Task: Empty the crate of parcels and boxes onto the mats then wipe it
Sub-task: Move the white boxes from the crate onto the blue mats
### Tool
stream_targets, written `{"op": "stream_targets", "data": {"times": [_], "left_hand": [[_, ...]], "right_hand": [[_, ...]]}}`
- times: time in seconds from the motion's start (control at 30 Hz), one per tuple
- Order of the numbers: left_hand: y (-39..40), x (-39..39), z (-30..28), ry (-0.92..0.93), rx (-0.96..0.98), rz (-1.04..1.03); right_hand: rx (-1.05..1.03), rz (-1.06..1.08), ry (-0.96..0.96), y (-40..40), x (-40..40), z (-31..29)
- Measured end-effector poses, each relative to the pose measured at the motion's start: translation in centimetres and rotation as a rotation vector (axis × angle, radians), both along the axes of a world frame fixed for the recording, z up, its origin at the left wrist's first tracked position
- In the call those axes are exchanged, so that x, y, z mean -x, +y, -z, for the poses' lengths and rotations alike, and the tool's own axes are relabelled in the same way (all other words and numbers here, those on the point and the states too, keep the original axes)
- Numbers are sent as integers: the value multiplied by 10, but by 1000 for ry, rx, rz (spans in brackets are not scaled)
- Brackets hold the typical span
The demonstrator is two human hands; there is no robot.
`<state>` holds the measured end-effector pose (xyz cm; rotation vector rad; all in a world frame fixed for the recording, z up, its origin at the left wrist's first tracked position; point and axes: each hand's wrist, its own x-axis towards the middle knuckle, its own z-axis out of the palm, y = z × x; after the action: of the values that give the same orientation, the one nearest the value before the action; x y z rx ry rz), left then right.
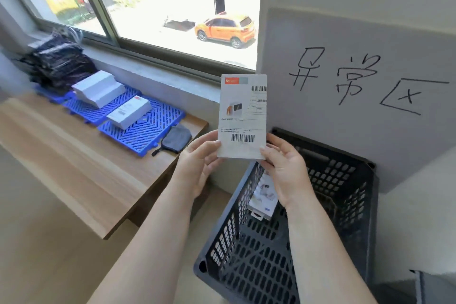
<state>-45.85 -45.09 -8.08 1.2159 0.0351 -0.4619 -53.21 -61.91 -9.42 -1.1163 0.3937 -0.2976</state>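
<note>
While held upright above the crate:
Box: pinched at its lower corners by left hand and right hand.
Mats: on desk, bearing two boxes.

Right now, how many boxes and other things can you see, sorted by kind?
White boxes on the blue mats: 2, one and another
White box held up by the left hand and right hand: 1
Boxes still in the dark crate: at least 1
Dark parcel piles: 1
Grey cloths: 1
Total: 6
</note>
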Motion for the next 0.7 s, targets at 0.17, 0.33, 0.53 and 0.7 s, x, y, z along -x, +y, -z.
{"op": "stream_targets", "data": {"times": [0.17, 0.33, 0.53, 0.7], "left_hand": [[67, -10, -12, 35, 69, -133], [145, -27, -8, 24, 104, -246], [271, -58, -12, -19, 127, -317], [377, -85, -13, -85, 58, -358]], "right_hand": [[2, -123, 15, 58, -25, -12], [27, -178, -7, 139, -52, -19], [99, -174, -55, 270, -89, -23], [62, -166, -53, 379, -125, -29]]}}
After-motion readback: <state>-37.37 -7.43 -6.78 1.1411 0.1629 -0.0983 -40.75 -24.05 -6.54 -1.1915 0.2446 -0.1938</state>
